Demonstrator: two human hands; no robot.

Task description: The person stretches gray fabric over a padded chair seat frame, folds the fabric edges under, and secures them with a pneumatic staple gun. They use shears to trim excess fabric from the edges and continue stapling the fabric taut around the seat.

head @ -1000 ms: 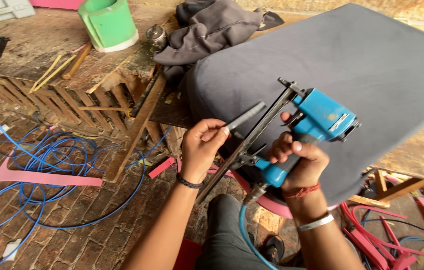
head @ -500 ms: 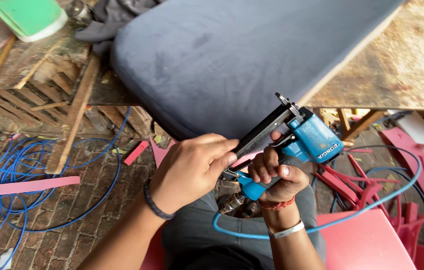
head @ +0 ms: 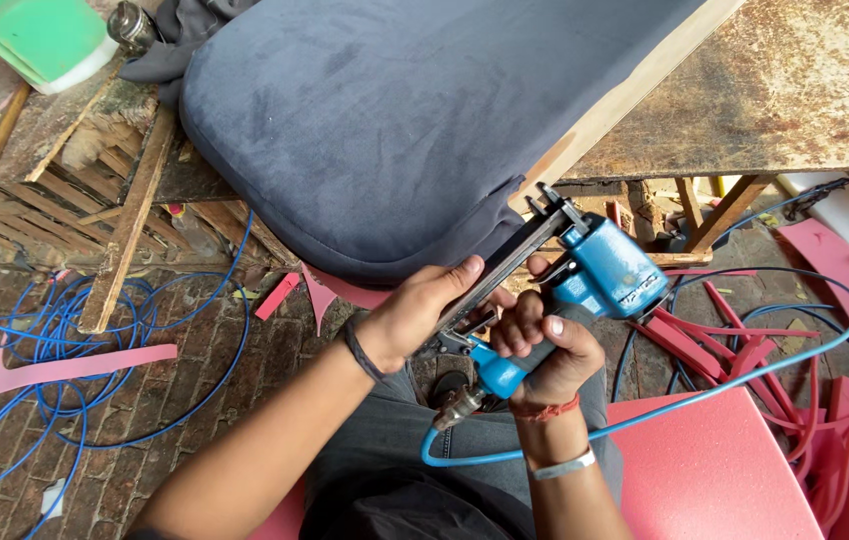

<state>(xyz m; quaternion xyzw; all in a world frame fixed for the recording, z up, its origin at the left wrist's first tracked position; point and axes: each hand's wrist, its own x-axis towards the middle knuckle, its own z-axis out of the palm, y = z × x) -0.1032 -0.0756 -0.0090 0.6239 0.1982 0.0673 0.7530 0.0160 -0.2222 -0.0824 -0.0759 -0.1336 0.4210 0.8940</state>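
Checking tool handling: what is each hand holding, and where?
Right hand grips the blue staple gun by its handle; left hand holds its long black magazine.

cushion: big grey-blue pad [head: 395, 120] lying on our wooden bench [head: 785, 100], one edge hanging off it
tub: green one [head: 40, 35] top left, we only see part of it
cloth: dark rag [head: 180, 35] bunched just beside the tub
hose: blue loops [head: 65, 340] all over the brick floor [head: 195, 400]
scraps: pink strips [head: 75, 365] on the bricks, more red offcuts [head: 775, 360] on our right
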